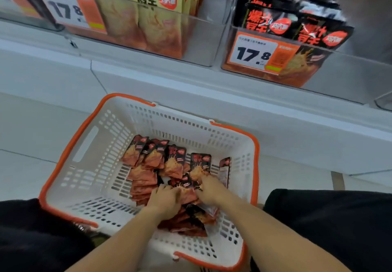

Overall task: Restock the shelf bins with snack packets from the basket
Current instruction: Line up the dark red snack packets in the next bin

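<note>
You are reaching both hands into the white slotted plastic basket with orange rim and handles (70,144), which is sitting on the pale floor below the shelf. Your left hand (165,200) is lying knuckles-up on the pile of small black-and-red foil snack packets (169,165); its fingers are curling down into the packets, apparently gathering a few, though the grip itself is hidden under the hand. Your right hand (210,188) is just beside it, fingertips pressing among the same packets — motion blur is hiding whether they are pinching one, so I cannot tell.

Progress, as a judgement: the clear plastic bin of black packets (282,68) up and to the right of your fingers is already holding several rows, with room showing at its right side. The clear bin of yellow packets (201,44), up and to the left, is also stocked. A good number of packets are still lying beyond and beneath your fingers in the basket — so the restocking is looking partly done, with more lifts left.
</note>
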Available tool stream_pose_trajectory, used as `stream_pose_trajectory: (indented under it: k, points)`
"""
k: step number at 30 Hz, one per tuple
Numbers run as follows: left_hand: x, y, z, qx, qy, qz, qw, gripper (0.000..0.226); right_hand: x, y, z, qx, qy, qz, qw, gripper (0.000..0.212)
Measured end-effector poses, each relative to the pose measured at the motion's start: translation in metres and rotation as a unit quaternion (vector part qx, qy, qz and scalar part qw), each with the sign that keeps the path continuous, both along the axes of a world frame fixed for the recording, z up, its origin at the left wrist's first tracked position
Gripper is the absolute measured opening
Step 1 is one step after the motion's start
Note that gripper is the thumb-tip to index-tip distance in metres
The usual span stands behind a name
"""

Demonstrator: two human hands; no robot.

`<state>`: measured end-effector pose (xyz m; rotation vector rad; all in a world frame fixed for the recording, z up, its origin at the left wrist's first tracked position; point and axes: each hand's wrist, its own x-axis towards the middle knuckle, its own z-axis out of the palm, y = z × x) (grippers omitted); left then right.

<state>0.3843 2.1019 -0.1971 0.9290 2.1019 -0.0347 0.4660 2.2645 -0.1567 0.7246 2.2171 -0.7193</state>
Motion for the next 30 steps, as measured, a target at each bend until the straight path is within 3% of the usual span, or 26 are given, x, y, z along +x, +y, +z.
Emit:
stream_pose_trajectory:
  k: [5, 10, 14, 16, 17, 18, 20, 21, 22, 23, 25, 28, 30]
  points:
    - [-0.004, -0.003, -0.002, 0.006, -0.043, 0.036, 0.998, 0.044, -0.014, -0.027, -0.034, 0.006, -0.002, -0.067, 0.998, 0.058]
    - [-0.012, -0.001, 0.000, 0.019, -0.075, 0.132, 0.988, 0.042, -0.033, -0.031, -0.023, 0.000, -0.098, -0.057, 0.994, 0.026]
    - [-0.017, 0.014, 0.013, 0.020, -0.047, 0.206, 0.977, 0.040, -0.043, -0.008, -0.004, -0.053, -0.143, -0.039, 0.987, 0.048]
    - [-0.021, 0.027, 0.028, 0.058, -0.036, 0.277, 0.958, 0.035, -0.051, 0.012, 0.025, -0.067, -0.111, -0.042, 0.991, 0.042]
    - [-0.023, 0.036, 0.041, 0.098, -0.070, 0.337, 0.934, 0.035, -0.057, 0.024, 0.045, -0.062, -0.095, -0.035, 0.993, 0.036]
    - [-0.025, 0.047, 0.056, 0.137, -0.144, 0.415, 0.888, 0.035, -0.062, 0.035, 0.066, -0.056, -0.083, -0.023, 0.995, 0.034]
    - [-0.029, 0.069, 0.088, 0.209, -0.336, 0.529, 0.750, 0.029, -0.070, 0.058, 0.106, -0.039, -0.052, -0.008, 0.998, 0.042]
    - [-0.030, 0.080, 0.106, 0.255, -0.396, 0.547, 0.692, 0.026, -0.070, 0.071, 0.125, -0.029, -0.026, -0.012, 0.999, 0.044]
    - [-0.032, 0.090, 0.122, 0.303, -0.417, 0.540, 0.666, 0.022, -0.068, 0.082, 0.147, -0.028, -0.002, -0.017, 0.999, 0.043]
    - [-0.033, 0.099, 0.136, 0.346, -0.405, 0.520, 0.668, 0.020, -0.063, 0.092, 0.168, -0.037, 0.019, -0.030, 0.999, 0.040]
    - [-0.034, 0.112, 0.163, 0.414, -0.343, 0.463, 0.705, 0.022, -0.047, 0.107, 0.207, -0.067, 0.078, -0.062, 0.993, 0.036]
    - [-0.034, 0.122, 0.200, 0.487, -0.266, 0.344, 0.758, 0.046, -0.019, 0.119, 0.250, -0.123, 0.221, -0.143, 0.957, 0.035]
    - [-0.030, 0.130, 0.225, 0.535, -0.221, 0.295, 0.760, 0.040, -0.006, 0.125, 0.269, -0.095, 0.306, -0.108, 0.941, 0.025]
